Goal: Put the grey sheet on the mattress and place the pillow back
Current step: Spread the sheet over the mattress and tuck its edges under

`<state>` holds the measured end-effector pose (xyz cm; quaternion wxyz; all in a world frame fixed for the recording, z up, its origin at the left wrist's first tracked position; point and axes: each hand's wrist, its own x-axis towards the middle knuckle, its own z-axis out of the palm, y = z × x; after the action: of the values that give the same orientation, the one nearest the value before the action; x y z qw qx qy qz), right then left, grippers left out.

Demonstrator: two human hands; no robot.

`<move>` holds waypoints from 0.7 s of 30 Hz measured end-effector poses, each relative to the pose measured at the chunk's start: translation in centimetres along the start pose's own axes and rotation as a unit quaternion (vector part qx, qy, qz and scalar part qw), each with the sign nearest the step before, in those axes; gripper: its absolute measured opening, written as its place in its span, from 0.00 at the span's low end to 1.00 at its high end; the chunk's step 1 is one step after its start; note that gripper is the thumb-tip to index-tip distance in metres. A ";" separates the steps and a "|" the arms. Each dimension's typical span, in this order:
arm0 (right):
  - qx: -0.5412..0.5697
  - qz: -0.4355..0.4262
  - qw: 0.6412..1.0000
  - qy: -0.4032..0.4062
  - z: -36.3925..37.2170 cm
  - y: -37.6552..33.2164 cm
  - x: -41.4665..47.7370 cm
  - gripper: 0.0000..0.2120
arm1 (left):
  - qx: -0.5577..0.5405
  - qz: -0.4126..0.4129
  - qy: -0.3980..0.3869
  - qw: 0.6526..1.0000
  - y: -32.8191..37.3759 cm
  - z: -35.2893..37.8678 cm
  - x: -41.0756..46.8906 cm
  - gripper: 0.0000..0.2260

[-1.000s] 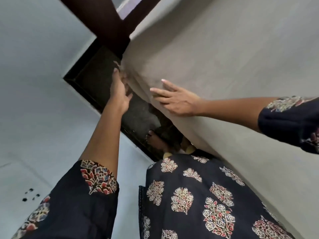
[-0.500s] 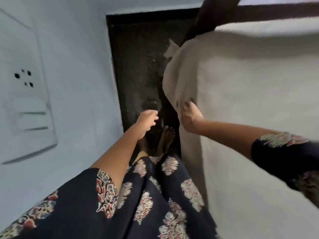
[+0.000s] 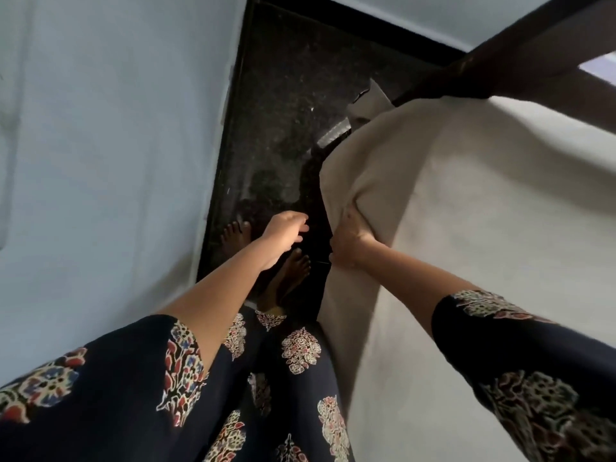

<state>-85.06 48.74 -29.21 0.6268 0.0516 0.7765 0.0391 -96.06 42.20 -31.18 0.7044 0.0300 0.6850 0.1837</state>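
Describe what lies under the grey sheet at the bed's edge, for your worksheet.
The grey sheet covers the bed's top and hangs over the edge where the right hand grips it. What lies beneath is hidden; only the dark frame shows beside it.

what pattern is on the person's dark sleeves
Floral block-print motifs in cream, red and blue on the navy fabric sleeves, clearest in the head view.

Floor (image 3: pixel 276 105): dark speckled stone, polished, a narrow strip running along the pale blue-grey wall (image 3: pixel 116 145). Black skirting band where floor meets the far wall. Two bare feet (image 3: pixel 290 275) stand on the strip, one ahead of the other, toes toward the far wall. Dark wooden bed frame (image 3: pixel 520 58) crosses the upper right corner. Garment (image 3: pixel 266 395): navy cloth, printed floral motifs in red, cream and blue; elbow-length sleeves.
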 end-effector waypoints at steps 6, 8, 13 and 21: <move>0.041 -0.064 0.997 0.000 -0.4 0.4 0.6 0.24 | -0.044 -0.014 -0.067 0.997 1.3 1.3 1.6 0.17; 0.034 -0.073 0.997 0.012 0.1 0.6 0.9 0.24 | -0.056 -0.023 -0.096 0.994 1.9 2.4 2.4 0.19; 0.022 -0.067 0.997 0.027 0.5 0.6 1.3 0.28 | -0.089 -0.046 -0.136 0.986 3.2 5.1 4.3 0.21; -0.012 -0.027 0.999 -0.036 -0.8 0.7 1.9 0.34 | -0.128 -0.072 -0.078 0.986 2.8 7.2 6.5 0.16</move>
<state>-86.27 49.65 -30.82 0.6556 0.0244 0.7542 0.0295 -89.70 48.28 -36.17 0.7651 -0.0955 0.5989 0.2162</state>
